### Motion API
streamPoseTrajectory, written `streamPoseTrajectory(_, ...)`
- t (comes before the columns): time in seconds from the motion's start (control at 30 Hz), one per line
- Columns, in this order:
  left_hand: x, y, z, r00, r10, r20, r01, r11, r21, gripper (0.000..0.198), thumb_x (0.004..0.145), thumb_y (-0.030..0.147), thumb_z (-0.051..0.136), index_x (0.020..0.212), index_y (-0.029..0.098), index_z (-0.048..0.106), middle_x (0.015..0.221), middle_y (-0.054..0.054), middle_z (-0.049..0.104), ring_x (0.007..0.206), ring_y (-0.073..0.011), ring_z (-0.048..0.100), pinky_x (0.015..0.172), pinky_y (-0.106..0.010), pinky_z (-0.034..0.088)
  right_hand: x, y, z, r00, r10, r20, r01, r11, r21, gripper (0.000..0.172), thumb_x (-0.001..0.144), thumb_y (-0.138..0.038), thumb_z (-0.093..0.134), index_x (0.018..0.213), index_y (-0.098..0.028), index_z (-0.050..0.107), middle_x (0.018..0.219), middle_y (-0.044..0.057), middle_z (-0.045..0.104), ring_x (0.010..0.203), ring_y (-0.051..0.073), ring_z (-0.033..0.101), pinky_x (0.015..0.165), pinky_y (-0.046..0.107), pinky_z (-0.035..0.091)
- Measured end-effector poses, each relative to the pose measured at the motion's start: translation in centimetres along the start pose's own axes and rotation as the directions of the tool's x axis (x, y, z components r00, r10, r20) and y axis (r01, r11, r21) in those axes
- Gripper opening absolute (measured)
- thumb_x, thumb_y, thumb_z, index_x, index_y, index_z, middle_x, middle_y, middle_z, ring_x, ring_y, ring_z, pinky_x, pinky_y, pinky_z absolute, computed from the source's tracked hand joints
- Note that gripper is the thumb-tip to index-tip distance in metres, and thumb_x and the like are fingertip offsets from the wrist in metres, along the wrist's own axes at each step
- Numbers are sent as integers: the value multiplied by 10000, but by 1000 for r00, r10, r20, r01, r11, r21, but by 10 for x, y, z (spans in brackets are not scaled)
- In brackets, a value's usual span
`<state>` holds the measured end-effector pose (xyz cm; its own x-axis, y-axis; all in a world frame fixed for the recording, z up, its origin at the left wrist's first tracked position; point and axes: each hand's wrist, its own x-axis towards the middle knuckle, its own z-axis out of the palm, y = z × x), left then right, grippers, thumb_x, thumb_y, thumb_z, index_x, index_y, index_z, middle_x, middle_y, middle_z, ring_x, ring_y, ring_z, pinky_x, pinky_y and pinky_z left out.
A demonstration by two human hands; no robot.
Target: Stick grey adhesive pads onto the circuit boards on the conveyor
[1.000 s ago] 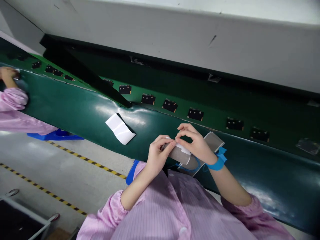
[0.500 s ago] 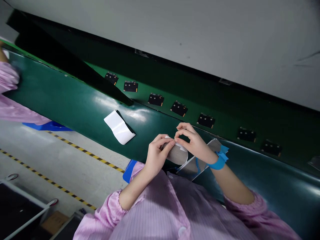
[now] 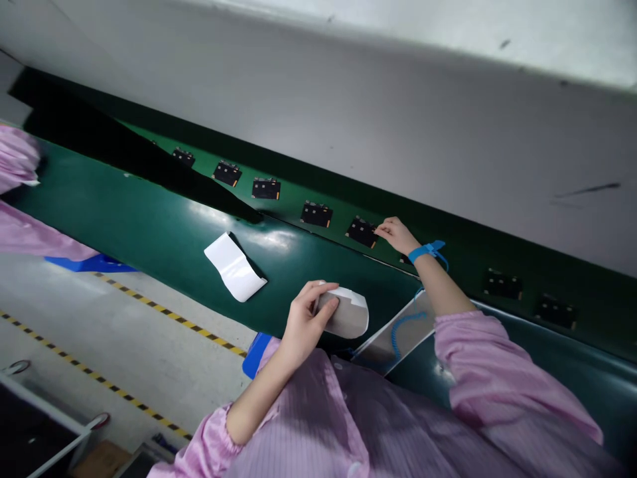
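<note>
1. The white paper (image 3: 235, 267) lies bent on the green bench (image 3: 149, 226); I will place things by it.
2. The left hand (image 3: 308, 313) is to the right of the white paper. Its thumb and fingers are closed on a grey sheet (image 3: 347, 320), which has a white strip (image 3: 348, 294) along its top.
3. The right hand (image 3: 393, 234) is farther right and farther back than the white paper. Its fingertips are close together at the edge of a black board (image 3: 360, 231). It is too small to tell if they pinch a tiny thing, or touch the board.
4. The step now seems to be careful finger work at that board's edge. I think the next move calls for a light touch, so the board does not slide.
5. More black boards sit in a row on the green strip behind the white paper.
6. Right of the white paper, a blue curly cord (image 3: 395, 338) lies over a flat grey panel (image 3: 414, 330).
7. Left of the white paper is another person's pink sleeve (image 3: 18, 156). The floor below has striped tape (image 3: 172, 313).
</note>
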<state>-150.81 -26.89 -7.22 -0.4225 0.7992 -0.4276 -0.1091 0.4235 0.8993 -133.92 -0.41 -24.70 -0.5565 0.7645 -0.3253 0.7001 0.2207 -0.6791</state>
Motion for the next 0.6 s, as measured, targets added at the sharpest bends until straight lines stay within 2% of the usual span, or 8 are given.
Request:
streamPoseTrajectory(0.13,-2,-1,0,1000,-11,-18,10,1000,-19,192,816,272,643,971,206,736,1022,-76,622,974,-199,589,817,-284,452,2,19,3,1000,23,2,-23,1000,-4,434,846,-572,521,917,-184,700,1026,117,535,893,230,568,858,414,476)
streamPoseTrajectory(0.3,-3,-2,0,1000,-14,-12,14,1000,-17,187,810,269,644,957,201,739,1013,-78,625,962,-199,590,812,-286,457,1,32,3,999,47,-20,-47,999,-10,387,809,-558,575,874,-199,703,1035,116,530,907,252,558,862,430,474)
streamPoseTrajectory(0.5,-8,-6,-2,1000,6,-27,-5,1000,19,196,809,288,648,958,199,739,1019,-81,632,994,-206,587,861,-298,451,-1,34,3,994,101,-45,-101,995,7,293,781,-468,633,730,-180,644,965,96,531,728,211,571,784,422,484)
streamPoseTrajectory(0.6,-11,-6,-3,999,-5,-32,6,999,31,199,799,301,651,942,196,742,1023,-81,635,990,-201,594,866,-296,453,-4,31,4,986,137,-99,-134,990,41,257,764,-421,665,762,-172,599,914,85,541,691,192,569,755,395,485)
